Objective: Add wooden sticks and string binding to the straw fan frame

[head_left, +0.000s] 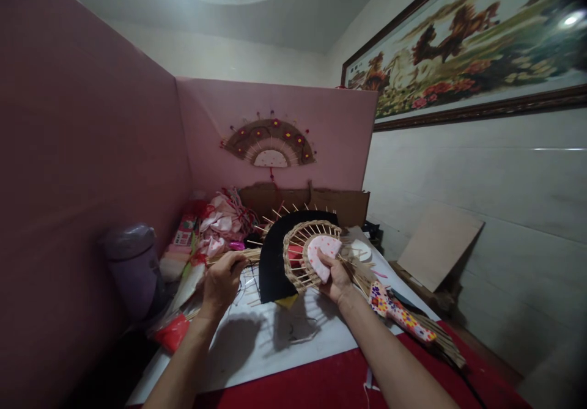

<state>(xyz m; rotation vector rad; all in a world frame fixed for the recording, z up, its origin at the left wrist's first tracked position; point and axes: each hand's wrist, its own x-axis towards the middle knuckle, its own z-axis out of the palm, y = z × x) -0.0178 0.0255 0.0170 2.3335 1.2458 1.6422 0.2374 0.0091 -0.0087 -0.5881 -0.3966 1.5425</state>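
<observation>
A half-round fan of thin sticks is held up over the table, with a wide black band, a ring of woven straw cord and a pink spotted centre piece. My right hand grips it at that centre piece, thumb on the front and the other fingers behind. To the left of the black band, my left hand is closed in a pinch. A thin black thread runs between its fingertips and the band's edge. Stick ends poke out past the band.
A finished-looking fan hangs on the pink partition. Pink cloth and ribbons are heaped at the back left, beside a lilac bottle. At right lies a flower-patterned glue gun with a cable. White board covers the red tabletop.
</observation>
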